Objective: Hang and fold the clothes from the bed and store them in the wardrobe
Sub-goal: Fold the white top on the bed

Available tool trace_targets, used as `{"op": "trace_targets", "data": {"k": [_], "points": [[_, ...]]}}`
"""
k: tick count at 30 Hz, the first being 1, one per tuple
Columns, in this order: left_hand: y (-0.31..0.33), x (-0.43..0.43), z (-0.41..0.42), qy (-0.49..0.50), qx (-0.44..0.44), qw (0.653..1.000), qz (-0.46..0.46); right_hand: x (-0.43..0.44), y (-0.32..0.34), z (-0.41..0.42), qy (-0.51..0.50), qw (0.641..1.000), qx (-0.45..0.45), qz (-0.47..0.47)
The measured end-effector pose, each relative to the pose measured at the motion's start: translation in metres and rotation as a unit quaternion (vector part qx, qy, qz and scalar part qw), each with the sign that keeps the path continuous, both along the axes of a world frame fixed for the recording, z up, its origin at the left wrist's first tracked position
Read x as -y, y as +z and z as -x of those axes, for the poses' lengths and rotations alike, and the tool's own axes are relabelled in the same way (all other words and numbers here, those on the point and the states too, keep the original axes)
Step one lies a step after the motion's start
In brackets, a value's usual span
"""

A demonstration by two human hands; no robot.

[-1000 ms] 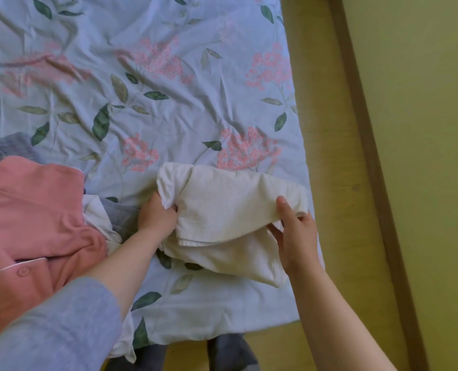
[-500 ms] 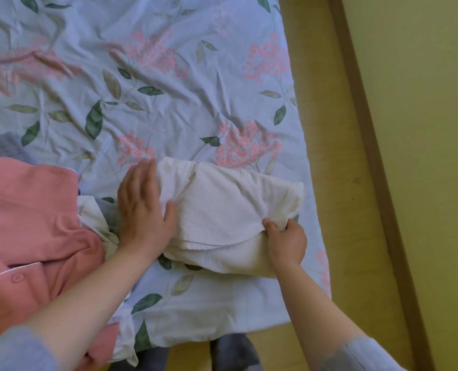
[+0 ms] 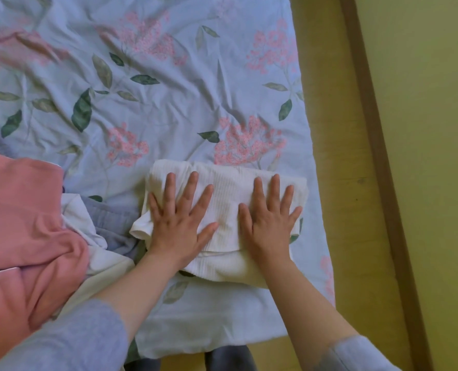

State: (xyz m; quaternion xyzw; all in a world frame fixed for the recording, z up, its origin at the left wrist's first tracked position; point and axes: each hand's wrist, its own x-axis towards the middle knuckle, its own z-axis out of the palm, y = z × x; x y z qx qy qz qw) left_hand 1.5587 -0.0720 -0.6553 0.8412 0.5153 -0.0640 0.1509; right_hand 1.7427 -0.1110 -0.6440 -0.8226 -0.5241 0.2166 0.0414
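On the floral bedsheet (image 3: 169,108), left hand (image 3: 178,220) and right hand (image 3: 269,223) press flat, fingers spread, on the folded white garment (image 3: 228,194).

A folded white ribbed garment (image 3: 226,199) lies flat beside heaped pink clothing (image 3: 21,223).

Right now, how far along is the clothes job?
The white garment looks folded on the bed. The left hand and right hand press it flat. The pink garment and grey clothes to its left lie unfolded; no wardrobe in view.
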Motion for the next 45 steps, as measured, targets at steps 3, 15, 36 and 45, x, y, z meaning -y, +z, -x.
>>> {"op": "trace_targets", "data": {"k": [3,15,36,45], "points": [[-0.018,-0.002,-0.001,-0.004,0.008,1.0,-0.023,0.008,-0.025,-0.002,0.004,1.0,0.021,0.0],[-0.015,-0.009,-0.004,-0.007,-0.009,1.0,0.002,0.002,-0.032,-0.005,0.019,0.999,0.031,0.023],[0.041,0.044,-0.023,0.625,0.55,0.315,0.457,-0.107,0.037,-0.05,0.147,0.955,-0.118,0.229],[0.06,0.041,-0.017,0.686,0.489,0.351,0.408,-0.067,0.072,-0.035,0.044,0.946,-0.23,0.223]]}}
